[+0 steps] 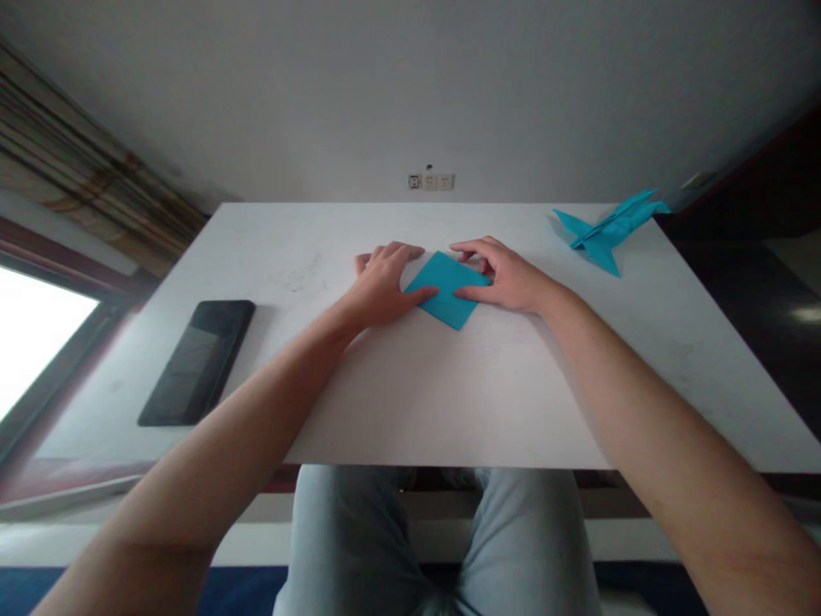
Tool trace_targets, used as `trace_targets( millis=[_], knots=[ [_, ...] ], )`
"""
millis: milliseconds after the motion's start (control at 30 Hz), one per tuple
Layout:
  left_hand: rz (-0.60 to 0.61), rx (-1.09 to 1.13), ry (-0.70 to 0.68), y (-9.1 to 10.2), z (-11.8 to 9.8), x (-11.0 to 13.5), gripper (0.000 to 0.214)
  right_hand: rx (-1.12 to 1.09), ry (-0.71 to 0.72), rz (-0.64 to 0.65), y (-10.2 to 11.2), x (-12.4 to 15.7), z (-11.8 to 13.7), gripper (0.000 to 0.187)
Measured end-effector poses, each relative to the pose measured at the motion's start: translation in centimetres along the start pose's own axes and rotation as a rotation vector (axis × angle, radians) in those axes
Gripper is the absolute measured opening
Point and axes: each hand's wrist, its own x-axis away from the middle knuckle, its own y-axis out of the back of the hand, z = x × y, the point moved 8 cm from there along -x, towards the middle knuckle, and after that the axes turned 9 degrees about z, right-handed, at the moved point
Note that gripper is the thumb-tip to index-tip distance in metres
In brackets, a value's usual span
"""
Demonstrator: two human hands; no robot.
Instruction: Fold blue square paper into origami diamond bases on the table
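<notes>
A blue folded paper square [452, 272] lies turned like a diamond on the white table, one corner pointing toward me. My left hand [388, 281] grips its left corner, with the thumb on top of the paper and the fingers stretched out beyond the far left edge. At the right corner, my right hand [506, 275] has its thumb on the paper and its fingers curved around behind that corner. Both thumbs press near the middle of the square, a small gap between them. The paper's underside and its left and right corners are partly hidden.
A blue origami bird [612, 229] rests at the table's back right. On the left lies a black smartphone [198, 364], close to my left forearm. The white table [449, 411] meets a wall with power sockets [431, 181]. A curtain [83, 145] hangs at the left.
</notes>
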Motion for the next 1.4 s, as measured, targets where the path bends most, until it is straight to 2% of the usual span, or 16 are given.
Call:
trace_targets(
  millis=[167, 233, 367, 467, 600, 700, 767, 867, 1033, 1167, 1400],
  knots=[
    [0.035, -0.005, -0.027, -0.2, -0.2, 0.0, 0.055, -0.042, -0.048, -0.017, 0.0, -0.1, -0.5, 0.097],
    [0.043, -0.007, -0.032, -0.1, -0.4, 0.0, 0.053, -0.092, -0.055, -0.018, -0.1, -0.2, -0.5, 0.089],
    [0.07, -0.006, -0.065, -0.1, -1.0, 0.2, 0.05, -0.172, -0.067, -0.014, -0.2, -0.4, -0.5, 0.06],
    [0.097, -0.001, -0.1, -0.2, -1.3, 0.2, 0.052, -0.23, -0.07, -0.026, 0.0, -0.4, -0.4, 0.064],
    [0.097, -0.003, -0.096, -0.2, -1.2, 0.1, 0.06, -0.304, -0.11, 0.098, -0.8, -0.2, 0.1, 0.073],
    [0.098, 0.006, -0.124, -0.3, -1.2, -0.1, 0.053, -0.346, -0.098, 0.122, -1.1, -0.3, 0.6, 0.056],
    [0.091, 0.009, -0.135, -0.4, -1.1, -0.2, 0.046, -0.325, -0.085, 0.099, -1.0, -0.4, 0.8, 0.044],
    [0.077, 0.021, -0.129, -0.3, -0.9, -0.4, 0.039, -0.267, -0.075, 0.055, -0.8, -0.5, 0.8, 0.038],
    [0.08, 0.129, -0.187, -0.2, -1.1, -0.4, 0.028, -0.221, -0.015, 0.136, -1.1, -0.3, 1.6, 0.027],
    [0.08, 0.163, -0.241, -0.2, -1.5, -0.3, 0.019, -0.116, 0.009, 0.138, -0.2, 0.0, 1.8, 0.013],
    [0.104, 0.159, -0.324, -0.3, -2.4, -0.1, 0.014, -0.045, -0.049, 0.156, 0.1, 0.2, 1.5, 0.02]
  ],
)
